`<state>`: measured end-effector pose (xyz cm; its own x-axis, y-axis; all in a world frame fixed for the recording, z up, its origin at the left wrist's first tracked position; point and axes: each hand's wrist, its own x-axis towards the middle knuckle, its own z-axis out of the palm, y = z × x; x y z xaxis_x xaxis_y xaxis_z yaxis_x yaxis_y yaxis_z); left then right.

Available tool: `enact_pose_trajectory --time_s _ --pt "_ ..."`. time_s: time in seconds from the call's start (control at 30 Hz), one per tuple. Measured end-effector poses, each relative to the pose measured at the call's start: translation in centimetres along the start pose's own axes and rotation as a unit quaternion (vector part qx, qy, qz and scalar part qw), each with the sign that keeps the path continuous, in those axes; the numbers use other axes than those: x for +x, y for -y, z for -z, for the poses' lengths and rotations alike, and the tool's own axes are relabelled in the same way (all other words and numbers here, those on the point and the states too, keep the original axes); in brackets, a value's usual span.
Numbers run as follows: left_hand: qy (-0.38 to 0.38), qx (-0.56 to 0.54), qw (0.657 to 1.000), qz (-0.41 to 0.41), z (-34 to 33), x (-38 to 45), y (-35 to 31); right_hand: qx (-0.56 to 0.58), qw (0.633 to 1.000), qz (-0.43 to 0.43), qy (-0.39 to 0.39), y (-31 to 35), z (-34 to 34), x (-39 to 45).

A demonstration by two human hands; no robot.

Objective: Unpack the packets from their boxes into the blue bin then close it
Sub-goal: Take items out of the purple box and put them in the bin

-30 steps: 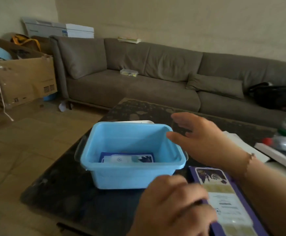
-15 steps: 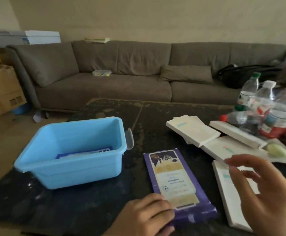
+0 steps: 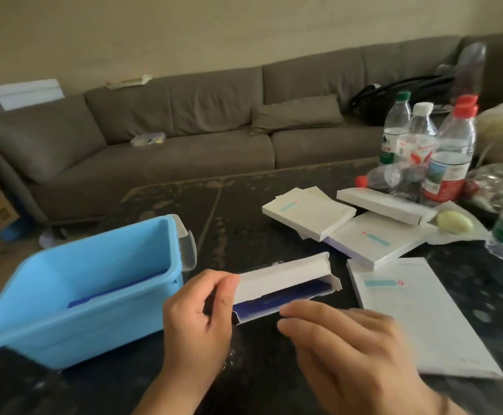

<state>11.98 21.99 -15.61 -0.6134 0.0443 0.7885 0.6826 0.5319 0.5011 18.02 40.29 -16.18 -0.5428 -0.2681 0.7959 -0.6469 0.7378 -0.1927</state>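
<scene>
My left hand (image 3: 199, 319) grips one end of a white box (image 3: 280, 275) and holds it on edge just above the dark table. Its long flap is open, and a purple packet (image 3: 274, 301) shows inside. My right hand (image 3: 343, 345) is below and to the right of the box, with its fingers stretched out and the fingertips at the open side. The blue bin (image 3: 79, 333) stands open at the left, and a purple packet (image 3: 115, 292) lies on its bottom.
Several white boxes lie to the right: one flat one (image 3: 418, 313) close by and a loose stack (image 3: 376, 241) behind it. Water bottles (image 3: 450, 151) crowd the table's far right corner. A grey sofa (image 3: 184, 151) runs along the far side.
The flat purple packet under my left hand is no longer seen on the table. My left hand now holds up an opened white box. My right hand has moved left to the box's open side.
</scene>
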Motion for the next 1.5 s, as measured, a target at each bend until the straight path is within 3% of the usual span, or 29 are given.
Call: enact_pose_trajectory --time_s 0.17,0.27,0.6,0.7,0.8,0.87,0.97,1.03,1.1,1.17,1.2,1.23,1.3,1.37,1.43,1.5 --pt "0.002 -0.017 1.0 -0.021 -0.4 0.3 -0.4 -0.094 0.991 -0.068 0.06 -0.6 -1.2 0.5" --pt "0.01 -0.026 0.999 -0.019 -0.6 0.1 -0.2 -0.126 0.988 -0.044 0.081 -1.2 -1.2 0.2" --pt "0.104 -0.051 0.993 -0.027 0.6 -0.6 0.4 -0.233 0.972 0.017 -0.018 2.7 4.7 0.1" --pt "0.18 -0.079 0.977 -0.077 1.3 -0.7 0.7 -0.19 0.981 -0.011 -0.046 2.0 6.8 1.2" --pt "0.26 -0.071 0.955 -0.123 1.9 -0.5 0.6 -0.084 0.995 -0.057 -0.01 1.1 8.4 3.0" --pt "0.287 -0.064 0.949 -0.116 2.2 -0.2 0.3 -0.02 0.995 -0.094 0.018 0.7 9.4 4.4" --pt "0.331 -0.054 0.937 -0.098 2.5 -0.3 0.5 -0.005 0.997 -0.081 0.015 0.7 10.7 6.9" --pt "0.366 -0.072 0.927 -0.041 2.4 -0.6 0.7 0.016 0.996 -0.083 0.034 1.2 11.5 9.1" --pt "0.35 -0.202 0.905 0.132 2.7 -0.6 -0.1 0.058 0.986 -0.116 0.102 1.1 11.5 11.7" --pt "0.294 -0.429 0.8 0.299 3.2 -0.4 -0.5 0.092 0.971 -0.135 0.173 0.7 10.4 13.8" --pt "0.28 -0.506 0.748 0.327 3.3 0.0 -0.8 0.099 0.966 -0.139 0.195 0.6 9.6 14.7" --pt "0.283 -0.529 0.729 0.331 3.5 0.4 -1.4 0.101 0.962 -0.145 0.21 0.6 8.7 15.6" --pt "0.278 -0.486 0.764 0.321 3.7 1.1 -2.4 0.103 0.958 -0.162 0.212 0.4 6.3 16.6" --pt "0.193 -0.463 0.788 0.357 4.0 1.7 -3.2 0.099 0.968 -0.187 0.136 0.1 4.0 16.6" --pt "0.081 -0.501 0.751 0.422 4.5 2.4 -3.2 0.139 0.961 -0.237 0.01 0.2 2.5 15.8" --pt "-0.021 -0.564 0.692 0.451 5.6 3.3 -3.2 0.254 0.916 -0.308 -0.024 1.0 1.5 14.7"
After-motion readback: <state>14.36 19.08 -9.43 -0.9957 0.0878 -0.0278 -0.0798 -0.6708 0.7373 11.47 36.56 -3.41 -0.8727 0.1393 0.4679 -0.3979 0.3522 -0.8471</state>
